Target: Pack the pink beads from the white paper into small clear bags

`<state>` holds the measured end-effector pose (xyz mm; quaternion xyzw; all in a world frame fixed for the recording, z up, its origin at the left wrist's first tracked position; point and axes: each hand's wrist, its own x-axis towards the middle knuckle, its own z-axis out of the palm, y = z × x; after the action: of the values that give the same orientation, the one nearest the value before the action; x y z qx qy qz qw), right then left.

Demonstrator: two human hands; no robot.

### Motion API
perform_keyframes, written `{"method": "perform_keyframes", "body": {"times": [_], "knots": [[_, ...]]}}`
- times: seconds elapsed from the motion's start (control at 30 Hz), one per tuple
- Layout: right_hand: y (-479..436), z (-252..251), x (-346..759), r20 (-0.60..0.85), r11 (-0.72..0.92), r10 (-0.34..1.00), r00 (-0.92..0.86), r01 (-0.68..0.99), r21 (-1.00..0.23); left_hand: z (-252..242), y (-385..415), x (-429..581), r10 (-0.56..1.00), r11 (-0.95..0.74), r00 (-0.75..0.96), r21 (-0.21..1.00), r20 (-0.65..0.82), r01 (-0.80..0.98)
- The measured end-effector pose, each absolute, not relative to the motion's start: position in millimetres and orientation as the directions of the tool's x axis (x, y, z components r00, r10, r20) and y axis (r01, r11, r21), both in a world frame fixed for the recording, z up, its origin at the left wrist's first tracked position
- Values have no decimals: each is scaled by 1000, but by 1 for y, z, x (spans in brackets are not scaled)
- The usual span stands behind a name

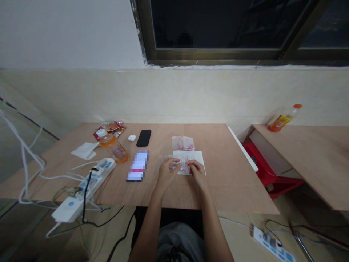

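Thin, glossy, crinkled plastic on the clear bag (184,165) at 12 o'clock, and the same sheen on the red-printed bag (183,143) just beyond it. Matt white paper on the sheet (197,157) beneath. Smooth, matt wood on the plywood desk top (226,182) (pale, apparently unpainted). Glossy black on the smartphone (143,138) toward 11 o'clock, smooth white plastic on the power strip (106,163) toward 10 o'clock, and shiny red plastic on the stool (253,151) near 2 o'clock.

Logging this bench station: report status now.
Left hand and right hand pinching small clear red-printed bag. White paper beneath. Second bag just beyond.
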<state>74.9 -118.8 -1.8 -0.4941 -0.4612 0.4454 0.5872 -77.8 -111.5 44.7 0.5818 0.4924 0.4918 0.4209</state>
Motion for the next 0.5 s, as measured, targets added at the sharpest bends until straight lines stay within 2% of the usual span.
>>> {"method": "perform_keyframes", "body": {"times": [0.1, 0.4, 0.5], "knots": [[-118, -3, 70, 25, 56, 984, 175, -172, -983, 48, -112, -78, 992, -127, 23, 984, 125, 123], [-114, -13, 49, -8, 42, 986, 164, -297, -954, 51, -113, -81, 991, -115, 77, 987, 107, 114], [-114, -13, 47, -59, 6, 985, 162, -371, -929, 47, -113, -86, 991, -105, 95, 987, 94, 123]]}}
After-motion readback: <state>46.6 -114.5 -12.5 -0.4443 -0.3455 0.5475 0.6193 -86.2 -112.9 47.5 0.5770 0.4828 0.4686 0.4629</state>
